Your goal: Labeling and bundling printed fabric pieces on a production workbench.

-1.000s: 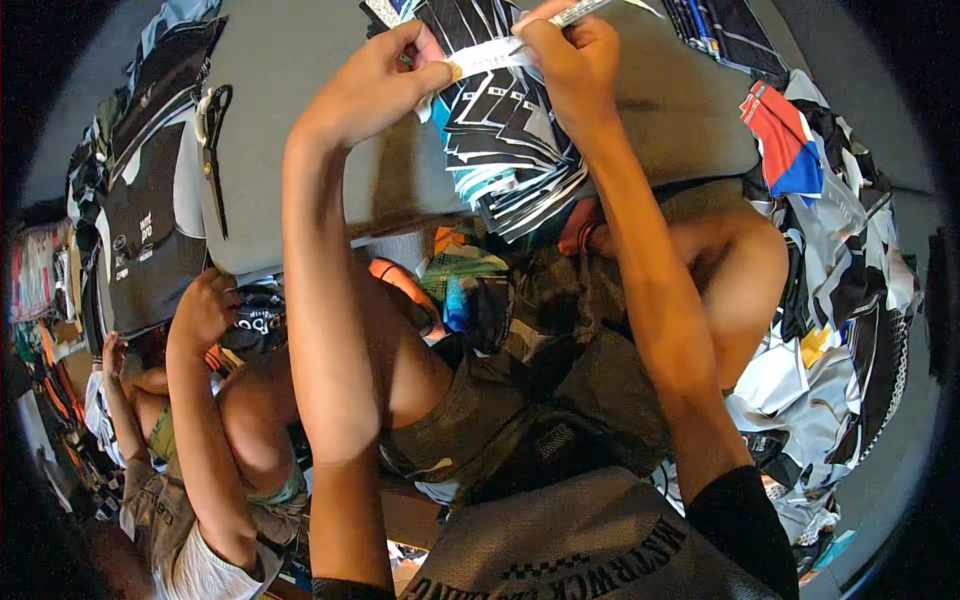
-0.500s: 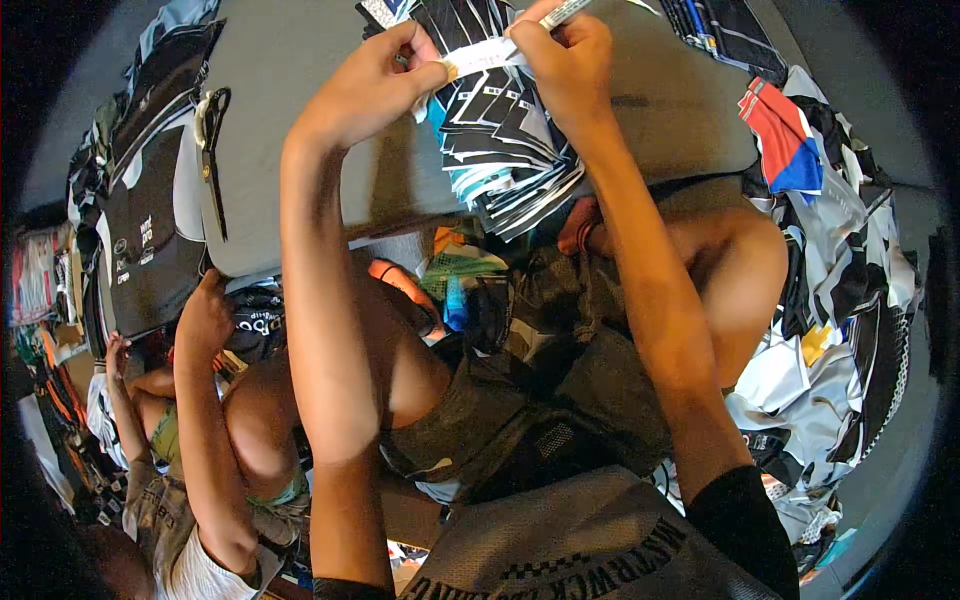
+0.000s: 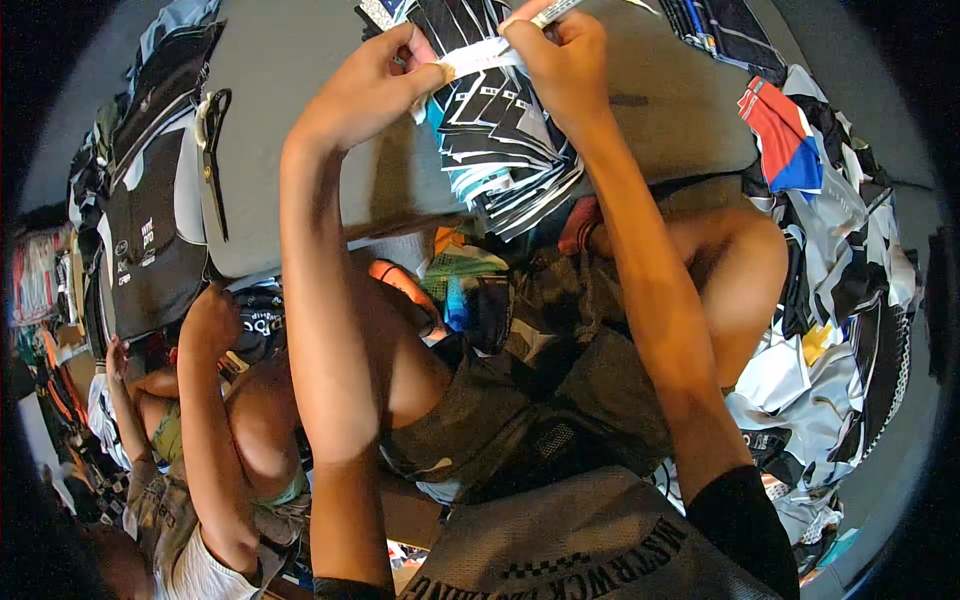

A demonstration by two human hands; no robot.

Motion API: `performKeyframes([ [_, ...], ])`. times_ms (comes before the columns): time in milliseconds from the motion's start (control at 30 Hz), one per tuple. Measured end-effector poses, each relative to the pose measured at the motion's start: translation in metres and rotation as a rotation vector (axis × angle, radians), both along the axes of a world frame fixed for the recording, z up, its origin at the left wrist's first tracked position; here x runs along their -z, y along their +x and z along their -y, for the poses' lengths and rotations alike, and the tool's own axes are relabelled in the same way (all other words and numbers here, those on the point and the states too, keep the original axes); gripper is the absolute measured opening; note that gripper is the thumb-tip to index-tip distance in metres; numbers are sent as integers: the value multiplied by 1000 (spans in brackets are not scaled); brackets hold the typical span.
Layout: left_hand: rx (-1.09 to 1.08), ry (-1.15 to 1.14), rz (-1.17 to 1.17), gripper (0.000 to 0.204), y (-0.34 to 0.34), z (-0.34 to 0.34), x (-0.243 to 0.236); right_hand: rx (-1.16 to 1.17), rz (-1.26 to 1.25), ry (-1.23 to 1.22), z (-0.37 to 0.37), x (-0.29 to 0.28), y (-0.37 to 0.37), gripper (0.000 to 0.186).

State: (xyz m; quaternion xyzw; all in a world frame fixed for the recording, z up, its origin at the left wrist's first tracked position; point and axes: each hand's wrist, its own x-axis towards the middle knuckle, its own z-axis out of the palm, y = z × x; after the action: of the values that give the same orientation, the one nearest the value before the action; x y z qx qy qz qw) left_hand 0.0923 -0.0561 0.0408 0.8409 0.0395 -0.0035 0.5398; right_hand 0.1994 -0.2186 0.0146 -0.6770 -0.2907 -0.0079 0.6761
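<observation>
A narrow white strip (image 3: 484, 56) stretches between my two hands over a fanned stack of black and white cut fabric pieces (image 3: 500, 135). My left hand (image 3: 375, 85) pinches the strip's left end between thumb and fingers. At its other end, my right hand (image 3: 565, 65) grips a light-coloured marker pen (image 3: 556, 11), with the thumb against the strip. The pen's tip is hidden behind the fingers. Below the hands, the stack hangs slightly over the near edge of the dark grey padded surface (image 3: 290, 200).
Scissors with dark blades (image 3: 211, 165) lie at the left, beside black printed garments (image 3: 150, 240). A co-worker's hand (image 3: 212, 318) is near them. At the right is a heap of grey, white and black fabric (image 3: 825, 370), with a red, white and blue piece (image 3: 785, 140) on top.
My right hand and the pen have shifted slightly left, and the strip's angle has changed a little. My left hand stays almost still. The co-worker's nearer hand has moved slightly right and down.
</observation>
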Motion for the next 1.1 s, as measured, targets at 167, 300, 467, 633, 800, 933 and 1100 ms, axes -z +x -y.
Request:
performKeyframes([
  [167, -24, -61, -57, 7, -11, -5, 0, -277, -544, 463, 0, -6, -3, 4],
  [300, -198, -110, -159, 7, -46, -11, 0, -662, -885, 767, -17, -12, -21, 7],
  [467, -345, 159, 232, 11, -77, -11, -5, -949, -929, 809, -25, -20, -36, 12],
  [633, -324, 179, 442, 19, -81, 2, -16, -915, -901, 808, -20, -20, -34, 14],
  [800, -250, 440, 471, 24, -70, 25, -12, -910, -872, 823, -13, -20, -36, 15],
  [933, -288, 391, 490, 29, -64, 33, -1, -686, -766, 756, 6, -44, -24, 14],
  [1100, -277, 233, 434, 34, -66, 30, 3, -646, -447, 797, 42, -92, 1, 16],
])
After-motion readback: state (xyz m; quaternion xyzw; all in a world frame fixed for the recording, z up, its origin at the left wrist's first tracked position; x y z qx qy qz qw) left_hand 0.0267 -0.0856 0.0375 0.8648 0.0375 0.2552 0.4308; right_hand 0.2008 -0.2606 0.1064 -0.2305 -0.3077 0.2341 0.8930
